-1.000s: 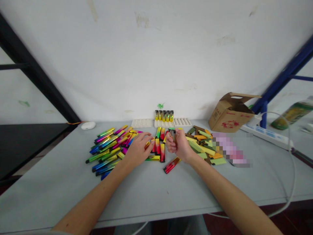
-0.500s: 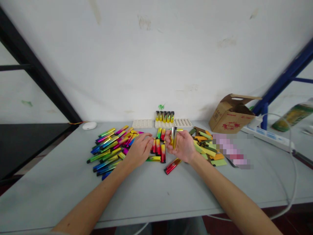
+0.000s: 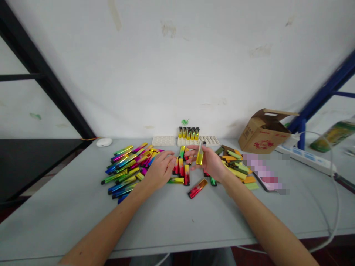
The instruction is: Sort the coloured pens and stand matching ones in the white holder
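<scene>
My right hand (image 3: 212, 162) holds a silver and yellow lighter (image 3: 199, 154) upright between thumb and fingers. My left hand (image 3: 159, 170) rests with bent fingers at the right side of a pile of shiny coloured lighters (image 3: 122, 170); whether anything is under its fingers is hidden. Between my hands lie red and yellow lighters (image 3: 186, 174). Nearer the front edge a red and orange lighter (image 3: 197, 188) lies at a slant. Several silver and yellow lighters (image 3: 188, 133) stand upright in the middle white tray (image 3: 181, 142) by the wall.
White trays with holes (image 3: 163, 140) line the wall. To the right are green, yellow and orange lighters (image 3: 237, 170), a blurred pink object (image 3: 262, 171), an open cardboard box (image 3: 262, 136) and a power strip (image 3: 307, 159) with a cable. A white case (image 3: 104, 142) sits at the back left.
The lighter in my right hand has tilted and shifted slightly, and that hand's fingers have spread somewhat. A green lighter end now shows below it. My left hand has barely moved; the view has shifted slightly.
</scene>
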Demonstrator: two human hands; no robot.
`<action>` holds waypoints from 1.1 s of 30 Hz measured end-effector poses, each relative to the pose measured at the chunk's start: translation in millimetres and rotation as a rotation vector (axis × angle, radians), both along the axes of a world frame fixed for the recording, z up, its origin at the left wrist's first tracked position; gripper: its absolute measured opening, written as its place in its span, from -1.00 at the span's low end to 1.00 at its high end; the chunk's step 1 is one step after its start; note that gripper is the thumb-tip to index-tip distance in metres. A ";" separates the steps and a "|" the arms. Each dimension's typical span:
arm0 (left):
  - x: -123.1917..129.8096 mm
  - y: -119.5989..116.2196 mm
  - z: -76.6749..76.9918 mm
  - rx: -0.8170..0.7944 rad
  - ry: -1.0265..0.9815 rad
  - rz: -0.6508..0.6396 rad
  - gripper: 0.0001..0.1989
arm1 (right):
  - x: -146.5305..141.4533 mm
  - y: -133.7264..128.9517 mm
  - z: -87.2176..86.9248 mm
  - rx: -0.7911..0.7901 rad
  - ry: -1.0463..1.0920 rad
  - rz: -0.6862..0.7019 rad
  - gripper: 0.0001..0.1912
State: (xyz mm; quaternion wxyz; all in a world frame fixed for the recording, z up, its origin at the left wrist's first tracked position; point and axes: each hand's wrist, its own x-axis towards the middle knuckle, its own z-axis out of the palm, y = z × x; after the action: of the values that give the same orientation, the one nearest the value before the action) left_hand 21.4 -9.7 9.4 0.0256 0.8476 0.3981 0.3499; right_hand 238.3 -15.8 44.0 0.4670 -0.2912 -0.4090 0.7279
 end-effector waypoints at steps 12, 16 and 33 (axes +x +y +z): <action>2.5 4.4 0.8 0.008 0.008 0.047 -0.76 | 19.1 21.8 -7.6 0.241 -0.336 -0.283 -0.61; 4.0 5.9 -3.9 0.001 0.001 0.091 -0.77 | 7.6 33.2 -10.9 0.157 -0.189 -0.326 -0.59; 6.5 2.8 0.0 -0.008 0.060 0.028 -0.85 | -14.0 123.2 -0.2 0.791 -1.261 -0.676 -0.66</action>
State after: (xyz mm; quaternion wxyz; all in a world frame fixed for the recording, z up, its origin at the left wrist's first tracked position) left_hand 27.9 -6.9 9.4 0.0120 0.8519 0.4119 0.3232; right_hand 224.3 107.5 43.9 0.4115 -0.5674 -0.7116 0.0489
